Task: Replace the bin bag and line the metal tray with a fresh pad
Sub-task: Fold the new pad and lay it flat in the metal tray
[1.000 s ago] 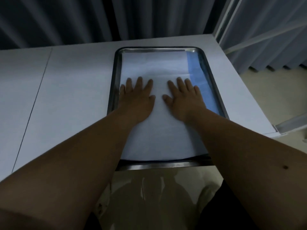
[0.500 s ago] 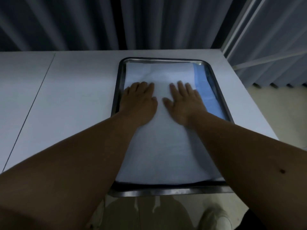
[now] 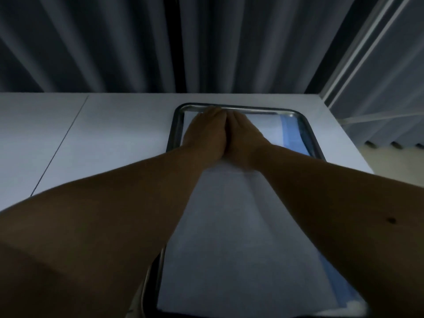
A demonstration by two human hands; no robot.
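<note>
- On the white table (image 3: 114, 134), a shiny rectangular metal tray (image 3: 175, 127) lies lengthwise away from the person, and a white absorbent pad with a blue edge strip (image 3: 229, 226) lies inside it, covering most of the floor.
- At the far end of the tray, the left hand (image 3: 205, 136) and the right hand (image 3: 243, 138) lie flat on the pad, palms down, side by side and touching, fingers extended toward the far rim; neither grips anything.
- Along the right side, the blue strip shows between the white face and the tray wall, so the pad seems to sit a little off centre or folded there; I cannot tell which.
- Judged from this, the step in hand is smoothing the pad into the tray, near its finish.
- Next move probably calls for sweeping the palms outward to the far corners, then checking that the right edge lies flat.
- No bin or bin bag is in view, so that part of the task cannot be judged.
</note>
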